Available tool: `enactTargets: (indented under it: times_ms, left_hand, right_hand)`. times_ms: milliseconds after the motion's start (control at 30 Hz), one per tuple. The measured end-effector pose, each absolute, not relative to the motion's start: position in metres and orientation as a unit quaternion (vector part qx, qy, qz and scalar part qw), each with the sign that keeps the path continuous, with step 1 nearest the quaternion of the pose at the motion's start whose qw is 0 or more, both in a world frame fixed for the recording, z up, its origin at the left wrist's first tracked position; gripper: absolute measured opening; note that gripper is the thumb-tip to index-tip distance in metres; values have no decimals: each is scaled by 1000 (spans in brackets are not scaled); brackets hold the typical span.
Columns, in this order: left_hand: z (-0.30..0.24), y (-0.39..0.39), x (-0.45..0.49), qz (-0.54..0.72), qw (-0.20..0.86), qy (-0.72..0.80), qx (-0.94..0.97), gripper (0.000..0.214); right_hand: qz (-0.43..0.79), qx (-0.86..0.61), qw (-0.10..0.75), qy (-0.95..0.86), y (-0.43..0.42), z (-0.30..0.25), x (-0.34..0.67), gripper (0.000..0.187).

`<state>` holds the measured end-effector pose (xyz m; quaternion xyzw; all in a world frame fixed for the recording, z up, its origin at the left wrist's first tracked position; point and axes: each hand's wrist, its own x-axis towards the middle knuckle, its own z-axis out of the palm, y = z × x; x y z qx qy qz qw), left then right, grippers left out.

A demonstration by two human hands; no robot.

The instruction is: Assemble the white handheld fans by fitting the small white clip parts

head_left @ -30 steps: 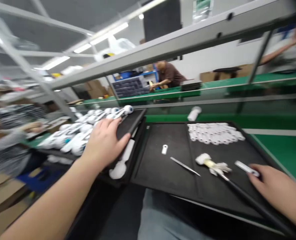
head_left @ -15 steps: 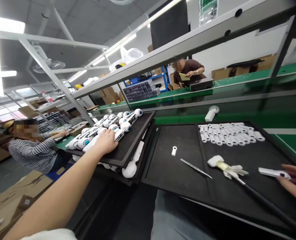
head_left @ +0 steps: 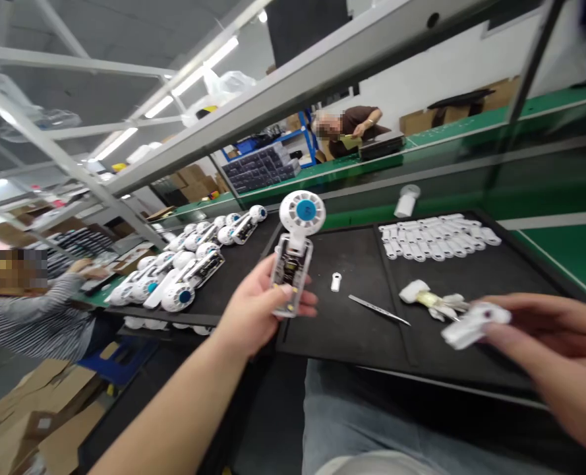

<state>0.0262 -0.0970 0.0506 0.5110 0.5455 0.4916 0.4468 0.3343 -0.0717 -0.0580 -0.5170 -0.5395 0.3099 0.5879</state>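
My left hand (head_left: 258, 300) grips a white handheld fan (head_left: 295, 244) upright by its handle. The handle's back is uncovered, with circuit parts showing, and the round head has a blue centre. In my right hand (head_left: 550, 343) is a white plastic handle cover (head_left: 468, 326), pinched between thumb and fingers and slightly blurred. A black tray (head_left: 317, 316) lies below both hands. On it are a small white part (head_left: 336, 282), metal tweezers (head_left: 379, 310) and a tool with a white-wrapped end (head_left: 431, 300), partly hidden by the cover and my right hand.
Several similar fans (head_left: 176, 297) lie in rows on a stacked black tray (head_left: 238, 264) at left. Small white covers (head_left: 436, 239) line the right tray's back, with a white piece (head_left: 407, 200) beyond. A metal shelf beam (head_left: 273, 92) crosses overhead. Two people work nearby.
My left hand has lifted a fan off the left tray and brought it right, to the middle. My right hand has moved left with the cover. The view has shifted somewhat.
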Motion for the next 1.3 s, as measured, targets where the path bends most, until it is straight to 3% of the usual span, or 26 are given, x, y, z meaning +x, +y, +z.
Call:
enactTargets:
  times_ms: [100,200,300,500,967,1067,1167,1233,1300]
  left_hand:
    - [16,-96,90,488,597,430,470,54]
    - [-16,-93,125,481,607,388,500,82]
    - [-34,-91,138,451,559,432,546,92]
    - [-36,-94,140,415,417,509,628,79]
    - [-52,-101,124,426,412,527,610,70]
    - [-52,-99,120,447,506,512,532,66]
    - [-49,-97,115,467,610,479,425,54]
    - [-46,-95,112,498,625,459,389,44]
    - [-43,-92,110,524,623,444,373,38]
  right_hand:
    - [441,-453,608,-480,-89,-36,296,35]
    - [509,-427,614,-425,-89,-25,275,27]
    - [511,-458,618,-383,-85,-29,275,26]
    - [470,-495,612,-400,-88,-41,279,21]
    - [361,-479,591,-539,-88,-59,261,14]
    - [246,-503,501,-660,-74,-70,280,36]
    - [44,-628,279,-725,-51,-87,315,67]
    - [-4,-678,110,-727,-37,-97,335,47]
    - [-3,-679,20,-734,-32,-98,348,21]
